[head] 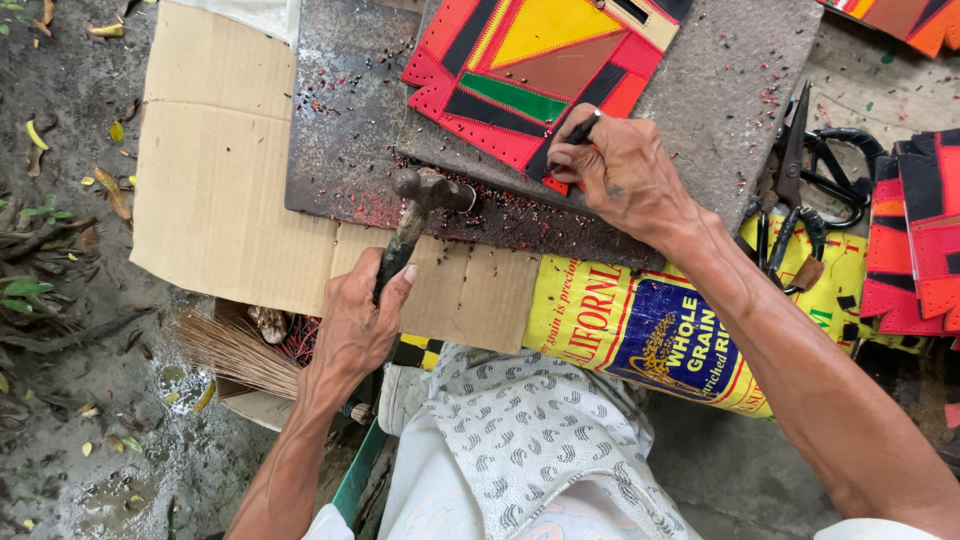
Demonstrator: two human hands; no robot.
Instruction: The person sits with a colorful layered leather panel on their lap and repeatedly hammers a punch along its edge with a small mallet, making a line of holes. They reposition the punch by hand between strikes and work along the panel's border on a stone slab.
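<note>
Two stone slabs (340, 120) on cardboard (215, 180), muddy ground (70, 300).

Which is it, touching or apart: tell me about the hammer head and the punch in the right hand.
Apart. The head view shows the hammer head over the dark slab, with slab showing between it and the punch held by the right hand.

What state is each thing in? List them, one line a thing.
Left hand: closed around the hammer handle.
Hammer: held, head just above the grey slab.
Right hand: pinching a black punch.
Black punch: tilted, tip on the patchwork edge.
Patchwork leather piece: flat on the slab, edge punched with holes.
Grey slab: strewn with punched bits.
Scissors: lying unused, blades shut.
Cardboard: spread flat.
</note>
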